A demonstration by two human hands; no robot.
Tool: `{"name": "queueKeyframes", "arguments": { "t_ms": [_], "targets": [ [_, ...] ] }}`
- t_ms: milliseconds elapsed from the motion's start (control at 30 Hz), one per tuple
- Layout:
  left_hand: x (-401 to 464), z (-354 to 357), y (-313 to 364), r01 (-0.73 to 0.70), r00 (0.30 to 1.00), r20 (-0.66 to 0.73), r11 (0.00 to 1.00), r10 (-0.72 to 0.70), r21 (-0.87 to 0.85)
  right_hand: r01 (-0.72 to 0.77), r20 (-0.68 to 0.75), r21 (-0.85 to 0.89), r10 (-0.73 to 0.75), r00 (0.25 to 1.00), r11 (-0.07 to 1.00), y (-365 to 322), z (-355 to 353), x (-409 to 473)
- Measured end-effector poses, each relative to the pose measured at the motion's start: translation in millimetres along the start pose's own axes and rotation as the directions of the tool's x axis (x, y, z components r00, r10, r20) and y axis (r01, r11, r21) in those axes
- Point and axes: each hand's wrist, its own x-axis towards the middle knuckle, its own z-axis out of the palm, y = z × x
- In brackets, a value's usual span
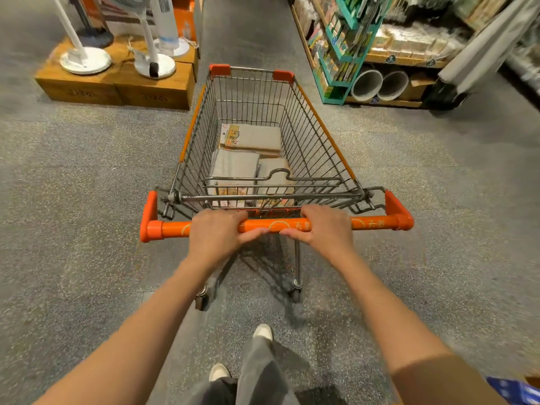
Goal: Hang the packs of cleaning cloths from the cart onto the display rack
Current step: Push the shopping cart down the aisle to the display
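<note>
A wire shopping cart (306, 135) with orange trim stands in the aisle in front of me. Its orange handle bar (371, 223) runs across the middle of the view. My left hand (214, 233) grips the bar left of centre, and my right hand (327, 229) grips it right of centre. Several flat grey packs of cleaning cloths (254, 138) lie stacked on the cart's bottom, with printed labels showing. A teal display rack (342, 54) with hanging goods stands ahead on the right.
Wooden crates (122, 86) carrying white standing fans (152, 54) sit ahead on the left. Store shelves (409, 59) with packaged goods and two rolled mats line the right side. A pale curtain hangs at the far right. Speckled grey floor runs between them.
</note>
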Motion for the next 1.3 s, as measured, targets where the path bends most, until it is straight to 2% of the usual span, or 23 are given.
{"name": "queueKeyframes", "arguments": {
  "t_ms": [133,267,433,667,800,1067,1300],
  "targets": [
    [37.0,10.4,-9.5,0.029,0.999,-0.03,1.0,-0.029,0.002,0.012,0.037,-0.031,-0.011,0.999,0.999,14.0,-1.6,39.6],
    [80.6,23.2,-23.2,0.015,0.999,-0.033,1.0,-0.015,0.002,0.01,-0.012,-0.038,-0.01,1.0,0.999,29.6,0.7,84.0],
    [136.1,41.9,-40.4,0.02,0.998,0.056,0.999,-0.022,0.025,0.022,-0.041,-0.01,-0.023,0.999,1.0,48.8,13.3,140.2],
    [245.0,59.3,-74.8,0.158,0.964,0.222,0.987,-0.147,-0.029,0.037,-0.047,0.005,-0.037,0.998,0.999,76.6,9.7,250.4],
    [307.0,62.2,-95.3,0.198,0.954,0.228,0.98,-0.196,0.012,0.03,-0.055,-0.002,-0.03,0.998,1.0,88.8,11.0,313.4],
    [419.2,84.5,-130.1,0.228,0.917,0.318,0.97,-0.241,0.079,0.054,0.017,-0.022,-0.053,0.998,0.998,117.9,6.3,432.4],
    [515.4,121.7,-170.2,0.221,0.923,0.299,0.97,-0.242,0.105,0.089,0.064,-0.081,-0.084,0.994,0.993,143.6,5.4,544.6]
  ]
}}
